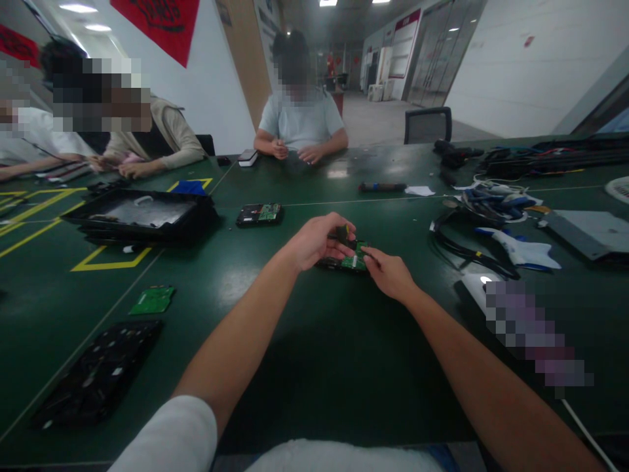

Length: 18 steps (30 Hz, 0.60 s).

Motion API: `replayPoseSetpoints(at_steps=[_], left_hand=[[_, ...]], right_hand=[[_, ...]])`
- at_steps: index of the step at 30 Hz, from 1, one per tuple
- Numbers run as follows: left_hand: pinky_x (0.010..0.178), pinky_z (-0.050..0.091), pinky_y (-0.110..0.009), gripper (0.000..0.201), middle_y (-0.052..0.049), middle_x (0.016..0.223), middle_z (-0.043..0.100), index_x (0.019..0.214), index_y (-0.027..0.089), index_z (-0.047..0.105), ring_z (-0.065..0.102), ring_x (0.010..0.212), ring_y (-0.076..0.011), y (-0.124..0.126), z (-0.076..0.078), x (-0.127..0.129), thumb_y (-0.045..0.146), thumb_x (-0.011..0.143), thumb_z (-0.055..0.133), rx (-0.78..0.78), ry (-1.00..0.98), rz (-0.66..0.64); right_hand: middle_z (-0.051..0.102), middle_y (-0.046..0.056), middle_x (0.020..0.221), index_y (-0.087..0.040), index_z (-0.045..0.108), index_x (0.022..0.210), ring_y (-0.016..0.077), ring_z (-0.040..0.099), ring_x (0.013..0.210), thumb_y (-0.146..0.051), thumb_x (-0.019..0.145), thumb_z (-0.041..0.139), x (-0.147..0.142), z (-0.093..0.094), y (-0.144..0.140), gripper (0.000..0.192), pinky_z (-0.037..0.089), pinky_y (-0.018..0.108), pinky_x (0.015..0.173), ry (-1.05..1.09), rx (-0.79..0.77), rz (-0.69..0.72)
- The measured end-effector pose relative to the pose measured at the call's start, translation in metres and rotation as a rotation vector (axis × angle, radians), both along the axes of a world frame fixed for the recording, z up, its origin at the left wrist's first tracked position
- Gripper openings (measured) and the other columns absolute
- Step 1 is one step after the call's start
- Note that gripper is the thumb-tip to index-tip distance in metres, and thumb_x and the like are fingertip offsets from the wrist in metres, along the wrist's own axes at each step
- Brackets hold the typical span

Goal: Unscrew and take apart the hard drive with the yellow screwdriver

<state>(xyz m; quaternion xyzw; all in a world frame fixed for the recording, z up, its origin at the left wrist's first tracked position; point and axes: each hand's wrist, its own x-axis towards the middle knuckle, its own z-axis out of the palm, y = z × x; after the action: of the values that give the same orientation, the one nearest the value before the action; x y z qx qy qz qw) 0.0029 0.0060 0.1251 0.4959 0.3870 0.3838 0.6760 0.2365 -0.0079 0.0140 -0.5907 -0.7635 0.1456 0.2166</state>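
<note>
My left hand [314, 244] grips a small screwdriver [345, 235] over the green board [354, 261]; my right hand [390, 274] pinches its edge. Next, I must turn gently.

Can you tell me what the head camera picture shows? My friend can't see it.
Two bare hands work on a small drive with a green circuit board on a dark green table; the left hand holds a small dark tool.

Electronics workshop in industrial hall. Long green table [304, 367] with yellow taped zones, loose circuit board [152, 299], hard drive [259, 214], black trays [142, 219], cable tangle [491, 203]. Seated workers [299, 121] opposite, concrete corridor behind.
</note>
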Motion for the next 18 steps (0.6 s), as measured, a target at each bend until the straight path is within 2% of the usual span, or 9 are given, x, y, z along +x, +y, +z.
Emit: replayPoseSetpoints(at_steps=[5,11,14,18], left_hand=[[0.051,0.053,-0.023,0.019,-0.012,0.099,0.078,0.096,0.017,0.063,0.073,0.061,-0.0160,0.0017,-0.0008,0.0014,0.034,0.091,0.066,0.019,0.003,0.074],[0.043,0.039,-0.020,0.021,-0.011,0.100,0.074,0.091,0.014,0.074,0.062,0.055,-0.0086,0.0004,0.0029,-0.0001,0.034,0.089,0.067,0.109,0.076,0.137],[0.043,0.039,-0.021,0.023,-0.010,0.098,0.075,0.094,0.015,0.073,0.061,0.054,-0.0095,0.0008,0.0023,0.0000,0.036,0.089,0.067,0.088,0.043,0.113],[0.043,0.042,-0.023,0.021,-0.011,0.097,0.078,0.098,0.018,0.064,0.062,0.053,-0.0124,0.0019,-0.0004,0.0014,0.037,0.089,0.066,0.007,-0.018,0.084]], right_hand=[[0.083,0.008,0.109,-0.023,0.065,0.154,0.0240,0.075,0.082,-0.039,0.112,0.044,-0.0005,0.0016,-0.0002,0.049,0.055,0.036,0.074,-0.001,-0.004,0.006],[0.083,0.007,0.104,-0.024,0.065,0.154,0.0258,0.076,0.083,-0.039,0.112,0.044,-0.0004,-0.0002,0.0007,0.050,0.057,0.039,0.076,0.009,-0.008,-0.005],[0.084,0.007,0.104,-0.025,0.064,0.155,0.0258,0.076,0.083,-0.040,0.112,0.044,-0.0002,-0.0004,0.0003,0.050,0.057,0.038,0.074,0.013,-0.017,-0.005],[0.083,0.008,0.114,-0.026,0.065,0.155,0.0259,0.076,0.086,-0.039,0.112,0.044,-0.0005,0.0000,0.0001,0.049,0.058,0.039,0.078,-0.001,0.000,-0.007]])
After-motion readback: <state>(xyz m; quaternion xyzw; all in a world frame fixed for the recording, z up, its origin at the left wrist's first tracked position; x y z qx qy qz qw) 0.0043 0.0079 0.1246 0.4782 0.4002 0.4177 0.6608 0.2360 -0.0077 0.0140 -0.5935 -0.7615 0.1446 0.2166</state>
